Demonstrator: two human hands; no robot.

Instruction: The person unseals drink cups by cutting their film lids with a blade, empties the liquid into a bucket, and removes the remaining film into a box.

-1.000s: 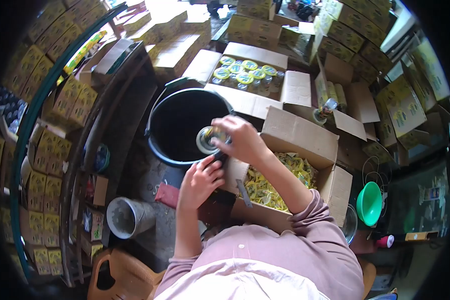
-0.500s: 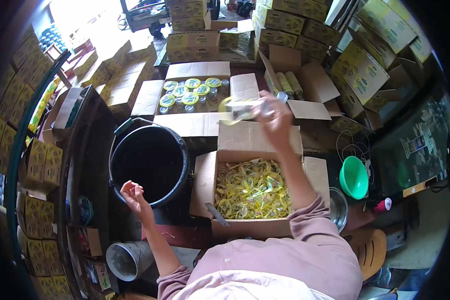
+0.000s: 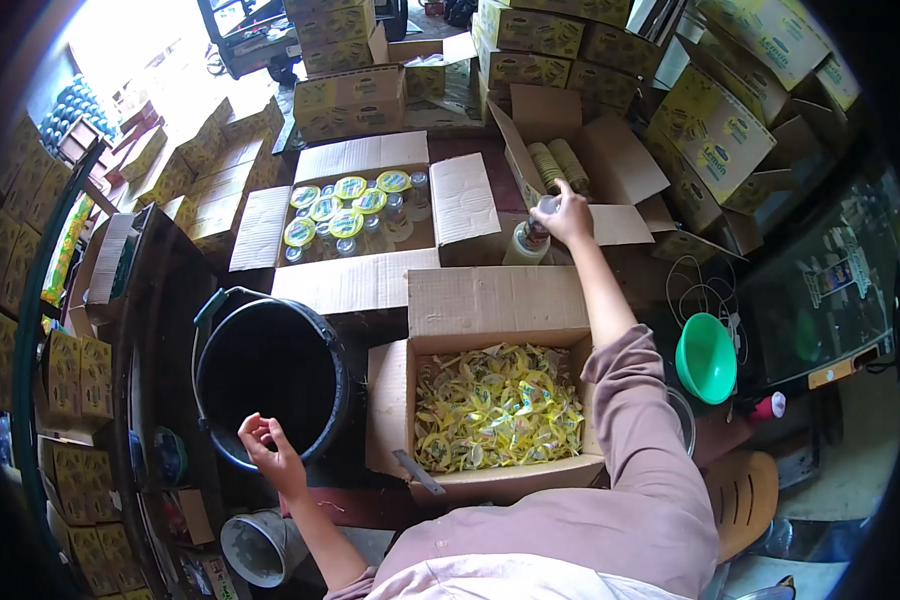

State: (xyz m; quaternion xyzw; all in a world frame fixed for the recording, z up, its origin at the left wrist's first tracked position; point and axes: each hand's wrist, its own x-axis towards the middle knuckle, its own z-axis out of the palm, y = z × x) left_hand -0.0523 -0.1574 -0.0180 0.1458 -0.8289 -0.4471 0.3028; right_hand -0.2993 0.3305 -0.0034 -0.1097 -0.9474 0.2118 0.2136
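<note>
Dark worktop point(image 3: 625, 285): mostly hidden beneath boxes; the corners of my view were lost in black, the far left in glare.
Grey bucket point(image 3: 260, 548): scuffed and round-mouthed, low on my left.
Left hand point(image 3: 273, 458): fingers loosely bent, thumb apart, gripping nothing; whether it touched the black bucket's point(image 3: 344, 385) near rim I couldn't tell.
Black bucket: smooth, wire-handled, its inside too dark to read.
Near carton point(image 3: 495, 305): plain brown cardboard, heaped with crinkled, shiny yellow scraps point(image 3: 500, 415); a flat metal strip point(image 3: 417, 472) lay at its left front corner.
Green bowl point(image 3: 706, 360): smooth and rounded, off to the right.
Right hand point(image 3: 573, 217): closed round the see-through upper end of a clear bottle point(image 3: 526, 245).
Clear bottle: just beyond the near carton's back flap; my fingers hid part of it, and I couldn't make out whether there was a second one.
Jar box point(image 3: 360, 280): flaps splayed round clear jars point(image 3: 396, 212), several under yellow-rimmed discs point(image 3: 351, 188).
Far open box point(image 3: 630, 165): ribbed stacks point(image 3: 560, 165), their lower ends partly covered.
Printed cartons point(image 3: 348, 103): yellow, piled, the topmost cut off.
</note>
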